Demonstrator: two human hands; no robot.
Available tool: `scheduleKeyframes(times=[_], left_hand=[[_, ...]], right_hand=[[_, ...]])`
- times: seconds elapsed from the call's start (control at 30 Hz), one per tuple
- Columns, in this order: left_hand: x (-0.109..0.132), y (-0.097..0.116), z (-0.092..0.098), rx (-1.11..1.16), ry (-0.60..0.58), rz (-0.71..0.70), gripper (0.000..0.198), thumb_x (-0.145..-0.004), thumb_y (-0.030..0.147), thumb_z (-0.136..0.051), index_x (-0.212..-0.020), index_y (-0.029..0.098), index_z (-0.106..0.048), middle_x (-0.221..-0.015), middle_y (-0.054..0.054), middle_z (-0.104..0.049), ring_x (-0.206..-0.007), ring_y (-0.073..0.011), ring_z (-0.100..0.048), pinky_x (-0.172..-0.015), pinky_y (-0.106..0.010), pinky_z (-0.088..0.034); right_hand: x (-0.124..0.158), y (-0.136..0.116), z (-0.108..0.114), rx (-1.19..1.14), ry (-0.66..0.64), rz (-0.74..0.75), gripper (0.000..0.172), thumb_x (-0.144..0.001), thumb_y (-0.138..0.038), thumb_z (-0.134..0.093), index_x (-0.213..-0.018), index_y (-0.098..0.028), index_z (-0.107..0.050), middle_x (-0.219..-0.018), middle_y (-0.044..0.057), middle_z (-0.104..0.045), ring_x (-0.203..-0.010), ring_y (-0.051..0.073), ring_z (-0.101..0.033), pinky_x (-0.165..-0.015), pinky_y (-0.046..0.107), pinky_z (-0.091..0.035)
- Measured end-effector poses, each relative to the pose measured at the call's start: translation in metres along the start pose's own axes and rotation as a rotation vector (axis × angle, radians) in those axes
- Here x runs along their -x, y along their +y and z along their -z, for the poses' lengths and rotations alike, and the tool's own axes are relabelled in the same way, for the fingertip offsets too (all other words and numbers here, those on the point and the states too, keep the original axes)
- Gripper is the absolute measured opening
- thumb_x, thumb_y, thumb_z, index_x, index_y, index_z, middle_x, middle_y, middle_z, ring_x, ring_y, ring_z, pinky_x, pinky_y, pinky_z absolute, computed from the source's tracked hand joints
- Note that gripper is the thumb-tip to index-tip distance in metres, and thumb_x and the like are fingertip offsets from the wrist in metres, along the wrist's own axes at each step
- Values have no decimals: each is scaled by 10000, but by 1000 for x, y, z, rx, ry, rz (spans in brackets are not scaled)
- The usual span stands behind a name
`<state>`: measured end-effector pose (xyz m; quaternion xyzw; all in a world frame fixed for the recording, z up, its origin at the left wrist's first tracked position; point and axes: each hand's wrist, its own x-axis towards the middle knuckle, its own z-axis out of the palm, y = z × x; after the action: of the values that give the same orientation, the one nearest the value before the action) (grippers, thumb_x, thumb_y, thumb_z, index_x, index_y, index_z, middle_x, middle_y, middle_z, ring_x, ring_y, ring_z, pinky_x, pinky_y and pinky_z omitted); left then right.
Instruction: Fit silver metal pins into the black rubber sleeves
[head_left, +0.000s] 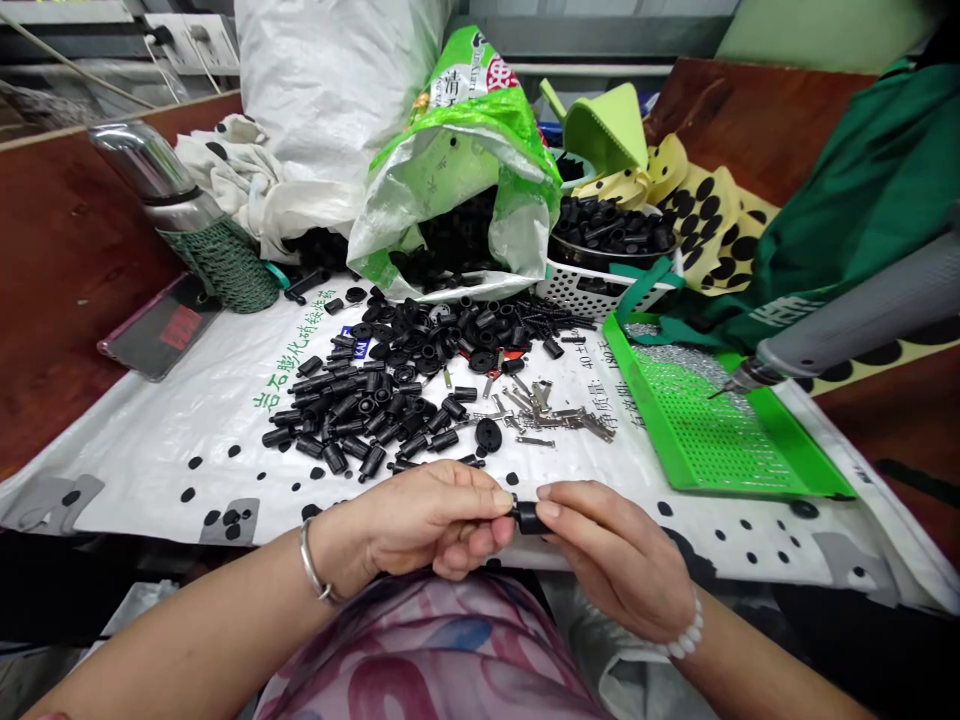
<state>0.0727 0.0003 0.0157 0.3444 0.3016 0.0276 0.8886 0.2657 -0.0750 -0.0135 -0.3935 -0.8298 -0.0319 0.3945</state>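
Between my two hands, just over the table's front edge, is a small black plastic cylinder (529, 517). My left hand (442, 515) pinches its narrow left end between thumb and forefinger, the other fingers curled. The fingertips of my right hand (619, 545) grip the wider right end. Ahead lies a pile of similar black cylinders (360, 410), with black discs and caps among them. One black disc (488, 435) rests apart at the near side. Thin metal strips (555, 412) lie scattered to the right of the pile.
A green tray (757, 470) of small silvery parts sits right, under a grey power screwdriver (847, 310). Behind the pile are an open green-white bag (517, 230) and a white basket (570, 290) of black parts. At left stand a flask (217, 250) and a phone (161, 325).
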Motion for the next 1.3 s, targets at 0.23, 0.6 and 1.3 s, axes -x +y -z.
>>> scheduleKeyframes(times=[0.23, 0.6, 1.3], left_hand=[[3, 2, -10, -313, 114, -145, 313, -804, 395, -519, -684, 107, -552, -501, 50, -450, -369, -24, -338, -363, -154, -235], [11, -1, -13, -1171, 341, -462, 268, -893, 266, -370, -717, 154, -538, -635, 27, -491, -582, -84, -427, -551, -194, -341], [0, -15, -2, -1846, 565, -734, 209, -899, 245, -368, -842, 155, -548, -714, -31, -561, -625, -160, -535, -556, -276, -451]], right_hand=[[-3, -1, -1, 77, 62, 4, 248, -835, -110, -493, -1071, -167, -543, -865, 80, -668, -823, 155, -638, -716, 254, -540], [-2, -10, -4, -120, -20, -210, 227, -854, -152, -470, -1060, -124, -559, -887, 102, -668, -831, 168, -635, -705, 246, -530], [-4, -4, -12, -701, -171, -961, 247, -816, -323, -541, -986, -161, -616, -669, 9, -610, -499, 86, -507, -444, 194, -423]])
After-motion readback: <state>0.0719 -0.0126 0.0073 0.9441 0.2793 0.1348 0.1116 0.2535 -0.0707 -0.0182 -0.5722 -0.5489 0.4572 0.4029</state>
